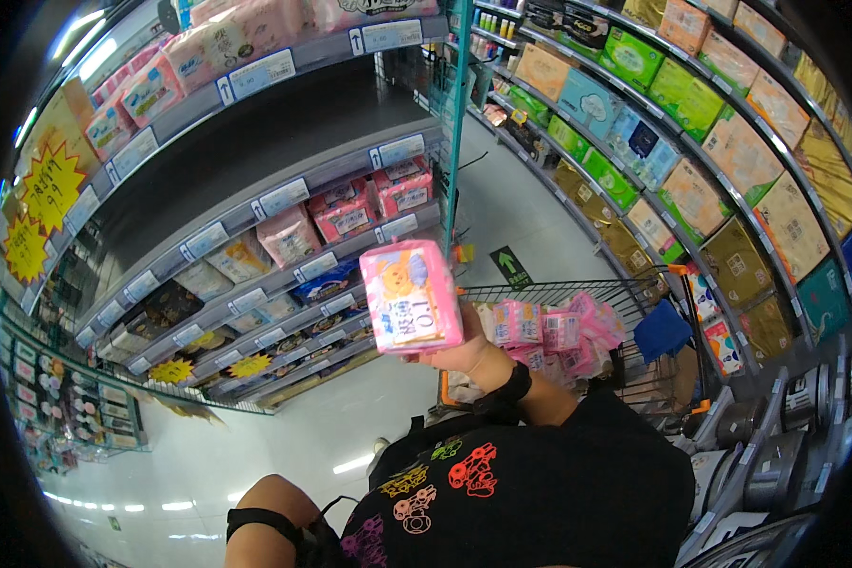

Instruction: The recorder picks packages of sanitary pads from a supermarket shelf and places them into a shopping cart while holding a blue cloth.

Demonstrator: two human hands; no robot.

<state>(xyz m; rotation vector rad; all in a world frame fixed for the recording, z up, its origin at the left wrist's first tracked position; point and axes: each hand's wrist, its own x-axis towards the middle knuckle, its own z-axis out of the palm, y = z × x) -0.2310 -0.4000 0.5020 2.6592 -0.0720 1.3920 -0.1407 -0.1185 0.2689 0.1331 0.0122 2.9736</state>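
My right hand (461, 351) holds up a pink plastic-wrapped pack (410, 297) with a cartoon bear and writing on its front. Its fingers are mostly hidden behind and below the pack. Beyond my right wrist, which wears a black strap, stands a wire shopping cart (628, 292) holding many similar small pink packs (518, 323). A blue item (662, 331) lies at the cart's handle end. My left hand is out of view; only part of the left arm, with a black strap, shows at the bottom. Shelves with pink packs (341, 211) stand ahead to the left.
A green wire panel (458, 128) ends the left shelf unit (312, 163), whose tiers carry price tags. Across the aisle, long shelves hold green tissue packs (632, 57) and other wrapped packs. Pots (774, 465) sit on shelving at the lower right. An arrow sign (511, 268) marks the floor.
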